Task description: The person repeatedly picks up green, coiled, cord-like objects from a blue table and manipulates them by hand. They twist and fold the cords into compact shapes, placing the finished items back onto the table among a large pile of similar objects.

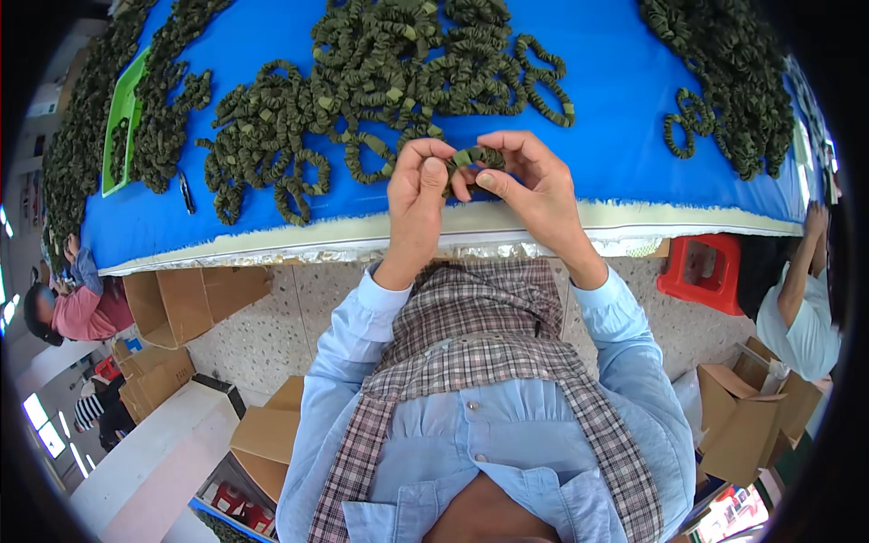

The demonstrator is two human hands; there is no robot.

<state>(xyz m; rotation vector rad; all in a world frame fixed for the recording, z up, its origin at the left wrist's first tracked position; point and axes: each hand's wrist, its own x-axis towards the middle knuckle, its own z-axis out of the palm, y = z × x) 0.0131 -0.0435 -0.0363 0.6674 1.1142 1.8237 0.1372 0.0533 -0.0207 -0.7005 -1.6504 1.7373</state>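
Between my two hands, just above the front edge of the blue-covered table (602, 163), is a dark green gathered fabric hair tie (489, 157) with a lighter green patch on it. My left hand (423, 185) pinches its left part. On the right side, my right hand (536, 185) grips it between thumb and forefinger. Part of the ring is hidden behind the fingers. Directly beyond my hands lies a big heap of the same hair ties (389, 68). One loose hair tie (369, 157) rests close to my left fingers.
More hair ties (724, 77) are piled at the right. At the left, a bright green tray (122, 127) stands among others, near a small dark tool (186, 193). Cardboard boxes (195, 299) and a red stool (701, 271) are below the table. Other people sit at both sides.
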